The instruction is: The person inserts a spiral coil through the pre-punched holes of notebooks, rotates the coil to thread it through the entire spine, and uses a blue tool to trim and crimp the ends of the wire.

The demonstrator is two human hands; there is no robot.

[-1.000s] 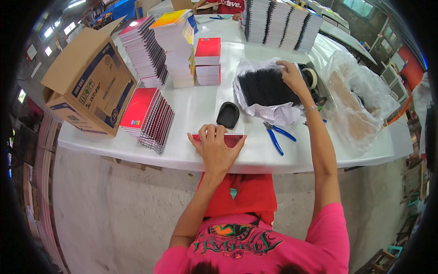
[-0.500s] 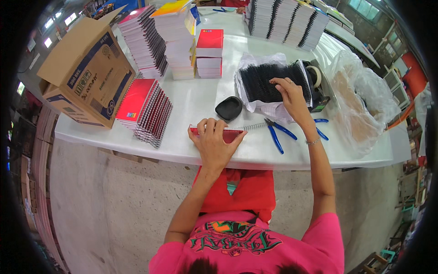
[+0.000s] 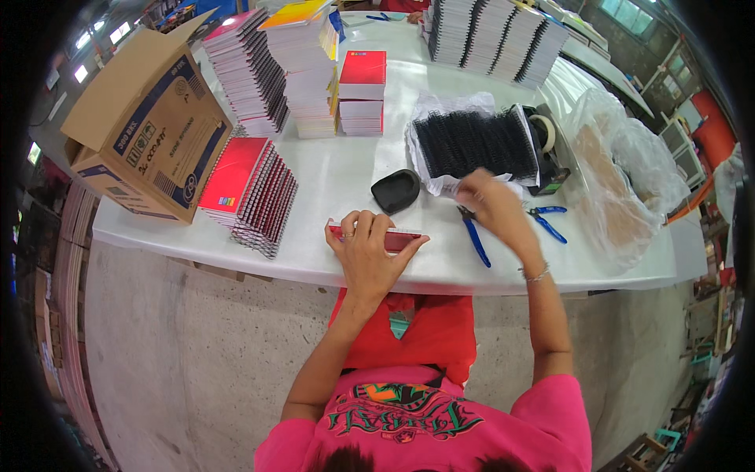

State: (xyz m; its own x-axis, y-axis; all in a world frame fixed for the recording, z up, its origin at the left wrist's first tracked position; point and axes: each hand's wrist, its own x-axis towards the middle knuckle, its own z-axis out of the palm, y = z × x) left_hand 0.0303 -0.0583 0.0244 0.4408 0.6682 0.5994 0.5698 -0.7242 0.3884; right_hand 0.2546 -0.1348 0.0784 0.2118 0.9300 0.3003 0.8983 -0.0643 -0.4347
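Observation:
My left hand (image 3: 368, 240) is closed round a red-covered notebook (image 3: 401, 241), held on edge near the table's front, thumb at its right end. To the right, my right hand (image 3: 494, 203) hangs over the table, its fingers smeared by motion, so whether it holds a coil cannot be told. Just beyond it lies a heap of black binding coils (image 3: 472, 141) on crumpled white paper. Blue-handled pliers (image 3: 476, 242) lie partly under the right hand, with more blue-handled pliers (image 3: 550, 226) to their right. A black shallow dish (image 3: 395, 191) sits beyond the notebook.
A stack of red spiral notebooks (image 3: 250, 193) stands at left, beside an open cardboard box (image 3: 157, 134). Taller notebook stacks (image 3: 303, 71) and a row of black-spined stacks (image 3: 495, 39) stand farther back. A tape roll (image 3: 543, 132) and clear plastic bags (image 3: 625, 173) are at right.
My right hand has come back from the black coils toward me, now beside the pliers. The light wire coil that stuck out from the notebook's right end no longer shows. My left hand stays put.

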